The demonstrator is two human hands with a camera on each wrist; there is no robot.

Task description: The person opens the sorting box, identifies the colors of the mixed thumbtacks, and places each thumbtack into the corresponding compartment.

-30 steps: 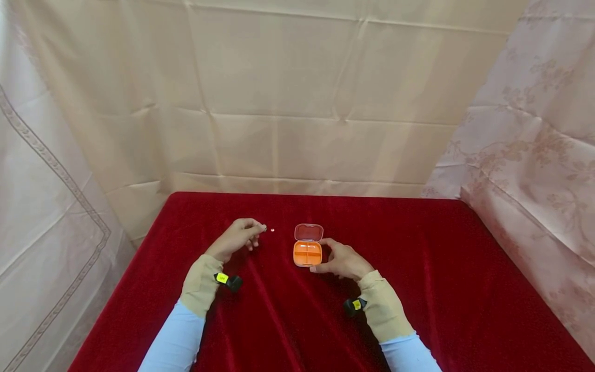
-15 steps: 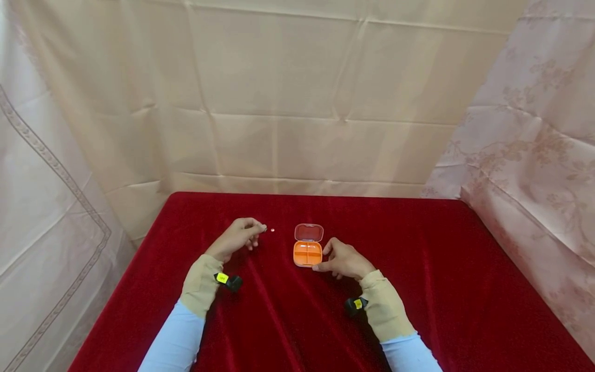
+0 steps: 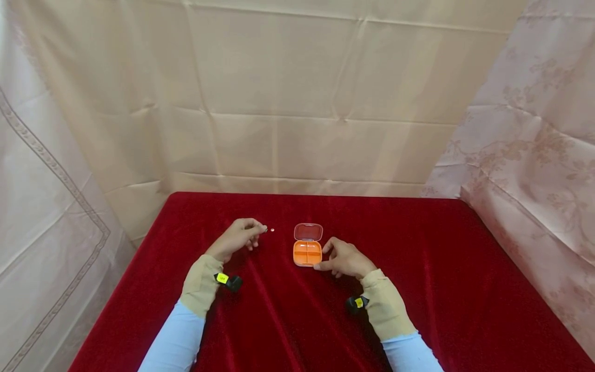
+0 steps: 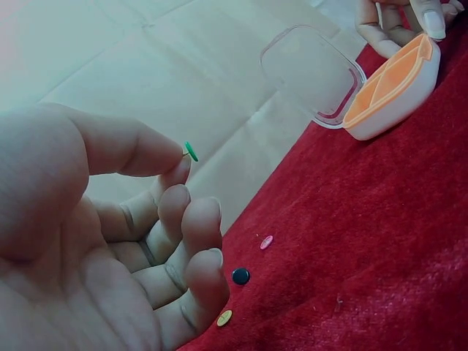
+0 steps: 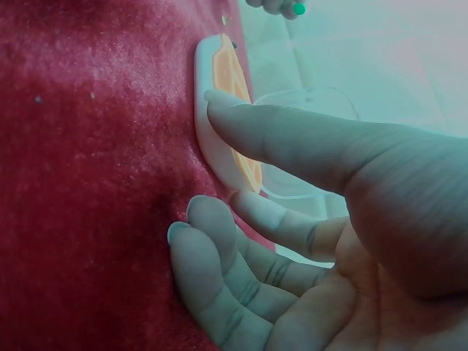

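Between thumb and forefinger, my left hand [image 3: 235, 239] pinches a green thumbtack [image 4: 191, 152] above the red cloth. On the cloth beneath lie a pink thumbtack [image 4: 266, 242], a black thumbtack [image 4: 241, 276] and a yellow thumbtack [image 4: 224, 318]. An orange and white pill box [image 3: 307, 253] with divided compartments stands to the right, its clear lid [image 3: 309, 232] folded back. My right hand [image 3: 348, 259] holds the box by its near right corner, thumb on the front wall and forefinger at the right side. The other right fingers hang loosely curled.
Red velvet cloth [image 3: 418, 268] covers the table, with soft folds near the front. A beige curtain [image 3: 279, 103] hangs behind the far edge. Patterned cloths stand at the left and right sides.
My right forefinger has drawn back from beside the lid hinge to the box's right side, and the thumb has slid slightly right. The left hand stays still with its thumbtack.
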